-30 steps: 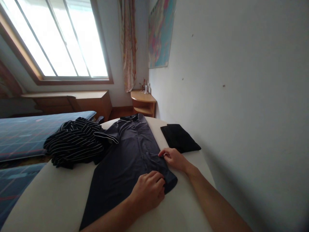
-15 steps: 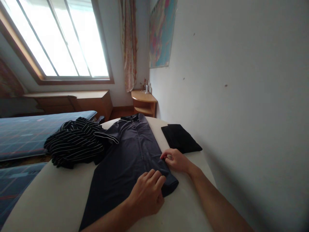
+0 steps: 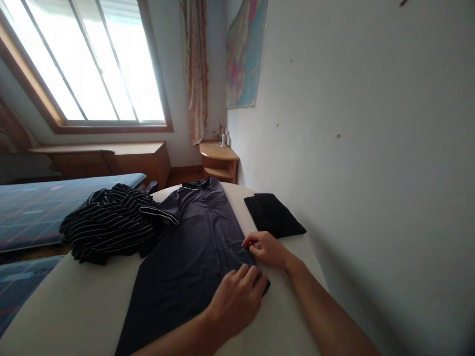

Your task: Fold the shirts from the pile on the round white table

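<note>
There it went: your left hand (image 3: 241,295) had slid rightward over dark polo shirt (image 3: 185,262) to four o'clock, nearer your right hand (image 3: 266,251). Left fingers bent over hem, grip hidden, couldn't tell. Right stayed at three, loosely curled at shirt's edge, pinch unclear. Shirt lay mid-table, collar (image 3: 196,184) at twelve; folded black cloth (image 3: 273,215) at two, striped heap (image 3: 109,227) at ten.

Matt, lightly creased cloth makes the polo shirt (image 3: 185,252) at lower centre, the tabletop (image 3: 74,304) looks smooth, the corner shelf (image 3: 218,151) wooden
</note>
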Demonstrator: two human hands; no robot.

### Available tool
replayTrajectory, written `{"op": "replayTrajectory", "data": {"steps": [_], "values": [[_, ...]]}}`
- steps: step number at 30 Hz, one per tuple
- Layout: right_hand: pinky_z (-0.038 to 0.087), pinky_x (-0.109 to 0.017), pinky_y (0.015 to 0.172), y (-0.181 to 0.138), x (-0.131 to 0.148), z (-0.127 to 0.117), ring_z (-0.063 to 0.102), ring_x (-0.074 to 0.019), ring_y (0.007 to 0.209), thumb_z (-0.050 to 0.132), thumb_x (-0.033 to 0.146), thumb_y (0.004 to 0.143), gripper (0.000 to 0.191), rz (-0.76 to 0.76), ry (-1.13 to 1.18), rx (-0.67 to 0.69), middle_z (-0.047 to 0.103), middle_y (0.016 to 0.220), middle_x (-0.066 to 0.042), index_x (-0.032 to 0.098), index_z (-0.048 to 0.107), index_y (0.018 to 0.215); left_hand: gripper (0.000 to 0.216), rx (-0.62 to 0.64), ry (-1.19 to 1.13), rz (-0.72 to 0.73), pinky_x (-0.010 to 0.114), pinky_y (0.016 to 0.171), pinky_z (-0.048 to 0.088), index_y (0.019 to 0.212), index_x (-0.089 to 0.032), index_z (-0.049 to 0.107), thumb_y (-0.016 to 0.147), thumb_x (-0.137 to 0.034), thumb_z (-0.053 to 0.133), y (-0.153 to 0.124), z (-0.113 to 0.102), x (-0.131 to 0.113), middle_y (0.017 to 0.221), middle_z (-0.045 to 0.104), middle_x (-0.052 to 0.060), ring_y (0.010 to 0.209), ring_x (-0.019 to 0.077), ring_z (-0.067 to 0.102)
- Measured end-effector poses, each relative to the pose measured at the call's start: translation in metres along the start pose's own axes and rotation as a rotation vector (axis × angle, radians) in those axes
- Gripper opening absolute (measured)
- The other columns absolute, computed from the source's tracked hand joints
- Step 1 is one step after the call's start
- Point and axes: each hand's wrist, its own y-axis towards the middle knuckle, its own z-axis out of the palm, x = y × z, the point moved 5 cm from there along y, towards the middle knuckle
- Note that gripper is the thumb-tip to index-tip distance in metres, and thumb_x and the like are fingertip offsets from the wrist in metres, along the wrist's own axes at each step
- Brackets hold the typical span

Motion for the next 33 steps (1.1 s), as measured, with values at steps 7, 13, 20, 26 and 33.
{"op": "replayTrajectory", "data": {"steps": [7,13,20,26,33], "values": [[0.048,-0.031,0.092,0.001,0.01,-0.007,0.064,-0.0185,0.097,0.054,0.006,0.079,0.027,-0.147,-0.051,-0.102,0.072,0.099,-0.005,0.02,0.074,0.091,0.007,-0.114,-0.004,0.018,0.029,0.06,0.047,0.091,-0.02,0.059,0.09,-0.015,0.064,0.001,0.007,0.001,0.086,0.062,0.0,0.079,0.0181,0.06],[0.046,-0.036,0.1,0.005,0.005,-0.004,0.063,-0.02,0.104,0.056,0.005,0.081,0.027,-0.165,-0.065,-0.093,0.072,0.103,-0.006,0.021,0.074,0.094,0.006,-0.057,-0.037,0.035,0.029,0.06,0.047,0.091,-0.02,0.057,0.091,-0.019,0.064,-0.005,0.013,-0.007,0.086,0.061,0.0,0.08,0.0184,0.06],[0.047,-0.035,0.098,0.005,-0.002,0.0,0.063,-0.0198,0.102,0.057,0.005,0.081,0.028,-0.163,-0.093,-0.074,0.072,0.102,-0.005,0.022,0.074,0.095,0.024,0.028,-0.034,0.097,0.031,0.064,0.051,0.117,-0.02,0.054,0.094,-0.02,0.061,-0.007,0.015,-0.012,0.094,0.062,0.0,0.084,0.0193,0.061],[0.045,-0.036,0.102,0.006,-0.006,0.002,0.061,-0.02,0.108,0.061,0.012,0.085,0.02,-0.166,-0.11,-0.077,0.07,0.11,-0.006,0.022,0.075,0.095,0.012,0.074,-0.077,0.073,0.031,0.065,0.051,0.106,-0.021,0.055,0.095,-0.025,0.058,-0.008,0.002,-0.014,0.098,0.061,0.001,0.088,0.0197,0.06],[0.046,-0.035,0.099,0.006,0.003,0.0,0.062,-0.0202,0.104,0.063,0.016,0.085,0.015,-0.158,-0.155,-0.052,0.072,0.103,-0.005,0.022,0.076,0.091,0.006,0.186,-0.112,0.151,0.03,0.073,0.051,0.096,-0.019,0.059,0.094,-0.025,0.057,-0.021,-0.007,-0.004,0.099,0.065,0.005,0.089,0.0195,0.061]]}}
